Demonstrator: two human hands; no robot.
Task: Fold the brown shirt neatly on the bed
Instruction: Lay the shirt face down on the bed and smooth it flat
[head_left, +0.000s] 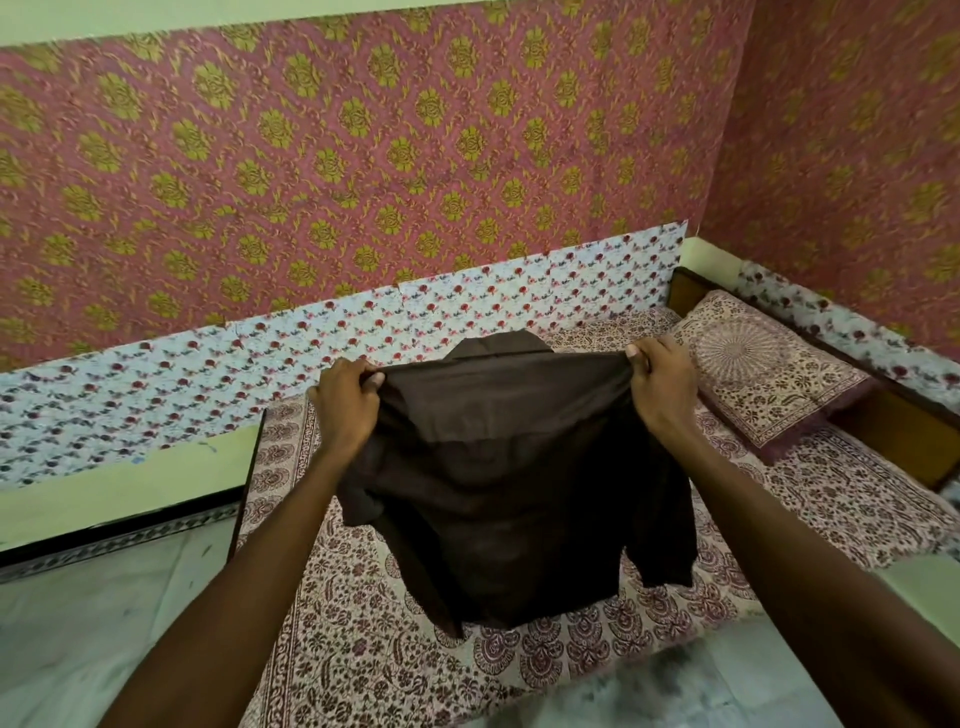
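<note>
Pink wallpaper (363, 156) with gold flowers covered both walls above a pale floral strip (311, 332). A bed (904, 439) under a maroon-printed sheet (831, 493) carried a matching pillow (769, 374); the floor (104, 623) looked like pale marble.

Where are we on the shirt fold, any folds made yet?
Early. Done: the brown shirt is picked up and spread out. In hand: the left hand and right hand each grip a shoulder, so it hangs open over the bed. Left: no fold shows yet, so laying it flat and folding the sides and body all remain.
</note>
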